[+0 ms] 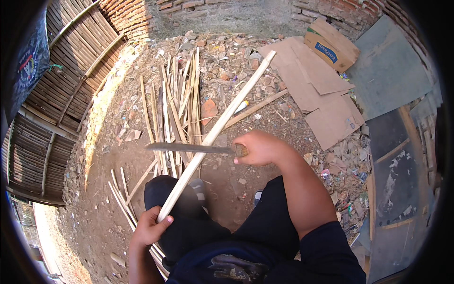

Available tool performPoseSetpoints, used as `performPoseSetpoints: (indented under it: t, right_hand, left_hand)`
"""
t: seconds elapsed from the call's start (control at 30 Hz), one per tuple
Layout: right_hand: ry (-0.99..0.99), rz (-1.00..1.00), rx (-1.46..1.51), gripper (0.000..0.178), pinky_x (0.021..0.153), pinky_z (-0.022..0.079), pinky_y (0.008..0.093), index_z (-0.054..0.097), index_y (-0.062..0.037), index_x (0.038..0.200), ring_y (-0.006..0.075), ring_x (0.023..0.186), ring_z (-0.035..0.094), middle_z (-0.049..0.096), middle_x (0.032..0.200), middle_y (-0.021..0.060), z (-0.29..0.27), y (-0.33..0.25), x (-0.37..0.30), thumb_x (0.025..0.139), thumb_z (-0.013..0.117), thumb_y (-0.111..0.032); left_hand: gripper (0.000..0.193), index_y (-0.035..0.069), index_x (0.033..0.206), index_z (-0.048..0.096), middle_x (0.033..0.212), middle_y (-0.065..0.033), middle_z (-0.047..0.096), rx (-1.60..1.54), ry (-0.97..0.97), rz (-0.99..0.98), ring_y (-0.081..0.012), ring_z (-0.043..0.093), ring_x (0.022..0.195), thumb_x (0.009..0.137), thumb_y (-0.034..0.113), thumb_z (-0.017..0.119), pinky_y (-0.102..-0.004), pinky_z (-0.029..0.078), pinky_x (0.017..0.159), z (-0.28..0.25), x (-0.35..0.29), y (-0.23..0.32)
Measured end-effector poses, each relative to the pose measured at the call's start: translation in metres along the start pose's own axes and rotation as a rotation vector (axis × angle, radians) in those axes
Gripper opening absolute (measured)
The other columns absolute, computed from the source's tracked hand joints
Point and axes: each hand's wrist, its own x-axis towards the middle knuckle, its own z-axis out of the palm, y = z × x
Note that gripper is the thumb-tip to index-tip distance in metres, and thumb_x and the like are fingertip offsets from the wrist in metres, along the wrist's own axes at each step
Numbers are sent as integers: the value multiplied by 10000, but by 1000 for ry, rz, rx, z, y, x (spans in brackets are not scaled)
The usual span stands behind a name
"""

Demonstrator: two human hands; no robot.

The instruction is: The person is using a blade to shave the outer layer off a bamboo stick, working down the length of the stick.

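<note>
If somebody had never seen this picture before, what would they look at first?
Probably the long pale strip of wood slanting across the middle, its lower end in the left hand. The knife in the right hand crosses it. Next, maybe the pile of thin strips beyond and the cardboard box at upper right.

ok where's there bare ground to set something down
Between the two feet, just nearer than the knife: mostly bare dirt. Another patch lies left of the stick pile, beyond the loose strips. Crowded: rubble along the brick wall, litter beside the dark boards.
</note>
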Motion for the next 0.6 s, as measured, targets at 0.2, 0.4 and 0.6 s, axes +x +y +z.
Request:
performPoseSetpoints:
  t: [0.2,0.4,0.6]
  right_hand:
    - [-148,27,165,535,921,525,450,658,-80,1258,332,1059,682,710,1085,203,-14,9,0,808,792,-335]
    - [590,364,292,559,893,526,423,647,-24,1254,324,1048,685,707,1091,221,-19,85,9,820,788,-347]
    - [101,34,10,504,909,523,455,673,-83,1220,384,1064,664,713,1106,182,-4,5,2,802,792,-339]
  left_hand:
    - [302,54,830,574,671,78,450,41,-18,43,-35,392,640,917,266,771,-250,328,519,-4,-2,-4]
    - [321,54,823,570,669,76,452,54,8,42,-36,394,637,917,286,772,-252,336,520,-1,2,-2]
    - [269,69,873,570,679,70,506,74,-10,29,-33,449,585,938,268,739,-236,364,498,-3,1,-9]
